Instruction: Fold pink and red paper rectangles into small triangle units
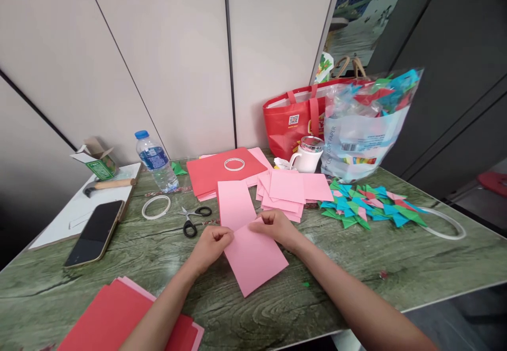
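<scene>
A long pink paper sheet lies on the green wood-grain table, creased across its middle. My left hand pinches its left edge at the crease with fingers closed. My right hand pinches the paper at the same crease from the right side. Just behind the hands lies a loose pile of pink paper squares.
Black scissors, two tape rings, red sheets, a water bottle, a phone, a white mug, a red bag, a plastic bag, folded coloured triangles and more red sheets.
</scene>
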Available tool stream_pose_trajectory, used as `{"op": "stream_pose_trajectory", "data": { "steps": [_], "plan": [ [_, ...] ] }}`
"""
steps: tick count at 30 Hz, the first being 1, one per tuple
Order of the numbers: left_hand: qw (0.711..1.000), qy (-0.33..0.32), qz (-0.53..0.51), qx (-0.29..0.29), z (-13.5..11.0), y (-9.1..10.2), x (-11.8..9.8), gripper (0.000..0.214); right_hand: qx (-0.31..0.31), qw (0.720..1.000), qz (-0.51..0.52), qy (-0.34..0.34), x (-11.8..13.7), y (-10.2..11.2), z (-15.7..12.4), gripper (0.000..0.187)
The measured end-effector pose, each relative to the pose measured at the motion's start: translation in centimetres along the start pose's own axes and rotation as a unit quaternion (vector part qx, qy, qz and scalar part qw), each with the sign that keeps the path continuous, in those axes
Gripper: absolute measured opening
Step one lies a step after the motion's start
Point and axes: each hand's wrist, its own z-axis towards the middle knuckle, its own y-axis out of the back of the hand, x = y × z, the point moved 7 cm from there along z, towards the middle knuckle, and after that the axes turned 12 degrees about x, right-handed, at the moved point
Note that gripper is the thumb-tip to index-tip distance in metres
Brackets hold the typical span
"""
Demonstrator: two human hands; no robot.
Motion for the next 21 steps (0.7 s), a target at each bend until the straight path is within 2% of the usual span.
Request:
{"op": "stream_pose_trajectory", "data": {
  "steps": [4, 9, 13, 15, 17, 19, 21],
  "plan": [
    [0.999, -0.006, -0.023, -0.03, -0.1, 0.5, 0.0, 0.031, -0.019, 1.0, 0.02, -0.004, -0.1, 0.6, -0.1, 0.033],
    [0.99, 0.023, -0.139, 0.0, -0.1, -0.2, 1.3, 0.027, -0.078, 0.995, 0.07, -0.008, -0.9, 1.4, 0.1, 0.034],
    [0.986, 0.003, -0.166, -0.027, -0.3, 0.4, 1.1, 0.025, -0.11, 0.99, 0.093, 0.008, -1.2, 2.1, 0.2, 0.034],
    [0.976, -0.008, -0.209, -0.057, -0.4, 1.2, 1.1, 0.02, -0.162, 0.979, 0.119, 0.028, -1.3, 3.3, 0.1, 0.033],
    [0.966, -0.018, -0.232, -0.108, -0.6, 2.2, 1.2, 0.018, -0.239, 0.956, 0.155, 0.065, -1.2, 5.0, -0.3, 0.032],
    [0.969, -0.028, -0.191, -0.156, -0.9, 3.0, 1.2, 0.019, -0.302, 0.929, 0.189, 0.098, -1.2, 6.3, -0.8, 0.029],
    [0.981, -0.043, -0.076, -0.175, -0.9, 3.3, 0.7, 0.019, -0.327, 0.914, 0.215, 0.11, -1.4, 6.8, -0.9, 0.03]
  ]
}}
